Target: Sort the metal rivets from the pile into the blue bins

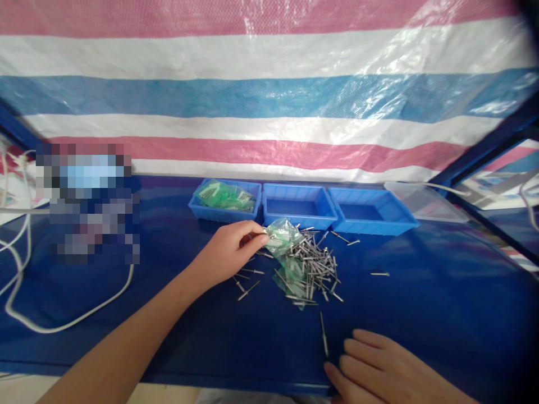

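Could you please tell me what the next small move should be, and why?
Probably carry the clear plastic bag to the leftmost blue bin: the left hand pinches it beside the loose rivets, and similar green-tinted bags lie in that bin.

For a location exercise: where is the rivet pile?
In the head view, the rivet pile lies centre-right, right of the left hand and in front of the middle blue bin.

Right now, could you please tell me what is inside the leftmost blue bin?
The leftmost blue bin holds green-tinted plastic packets with pale pieces showing through. They hide its floor, so anything beneath cannot be seen.
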Demonstrator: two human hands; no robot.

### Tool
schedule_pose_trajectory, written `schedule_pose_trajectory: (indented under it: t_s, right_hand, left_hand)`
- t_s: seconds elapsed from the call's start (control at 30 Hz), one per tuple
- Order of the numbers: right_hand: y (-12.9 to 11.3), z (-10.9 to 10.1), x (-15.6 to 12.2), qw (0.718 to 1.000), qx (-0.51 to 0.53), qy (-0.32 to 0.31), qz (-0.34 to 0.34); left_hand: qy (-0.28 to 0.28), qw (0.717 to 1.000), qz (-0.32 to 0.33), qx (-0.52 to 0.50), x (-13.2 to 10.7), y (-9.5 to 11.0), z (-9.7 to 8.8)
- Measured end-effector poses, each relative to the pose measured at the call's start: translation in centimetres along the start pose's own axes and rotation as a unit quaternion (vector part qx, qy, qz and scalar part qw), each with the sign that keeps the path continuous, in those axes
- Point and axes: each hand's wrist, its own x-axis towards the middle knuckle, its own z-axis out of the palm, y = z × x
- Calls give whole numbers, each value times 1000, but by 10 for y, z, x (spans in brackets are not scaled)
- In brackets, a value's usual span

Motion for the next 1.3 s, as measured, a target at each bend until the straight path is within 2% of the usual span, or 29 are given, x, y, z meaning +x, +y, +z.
schedule_pose_trajectory:
  t_s: [0.07, 0.17, 0.3, 0.43, 0.53, 0.57, 0.63, 0.67, 0.73, 0.87, 1.1, 1.2, 1.3]
  right_hand:
    - [3, 0, 2, 1000, 16, -2, 23]
    - [11, 0, 7, 997, 15, -38, 69]
    - [20, 1, 28, 996, -14, -58, 66]
    - [23, 5, 55, 997, -33, -31, 59]
    - [33, 6, 71, 996, 25, 53, 69]
    - [39, 6, 76, 989, 52, 100, 95]
    - [55, 5, 87, 960, 92, 187, 188]
    - [63, 5, 91, 941, 105, 213, 242]
    - [79, 7, 99, 917, 134, 210, 313]
    - [93, 13, 105, 913, 206, 165, 312]
    - [89, 15, 96, 880, 283, 173, 340]
    - [85, 12, 95, 863, 315, 188, 348]
    - [79, 9, 95, 829, 362, 233, 357]
  left_hand:
    - [6, 1000, 2, -5, 0, 1, -1]
    - [11, 1000, 4, -10, 0, 1, -3]
    - [14, 1000, 7, -10, -1, 2, -4]
    - [22, 1000, 10, -1, -1, 3, -5]
    - [37, 999, 13, 11, -1, 2, -5]
    - [42, 999, 14, 15, 0, 1, -5]
    - [50, 998, 14, 20, 0, -1, -5]
    - [53, 998, 13, 22, 0, -2, -5]
    - [59, 998, 8, 22, 1, -4, -5]
    - [64, 998, 3, 22, 1, -6, -4]
    - [34, 999, -3, 9, 1, -5, 1]
    - [23, 998, -20, -47, 0, -3, 3]
    - [23, 987, -51, -148, 0, 0, 7]
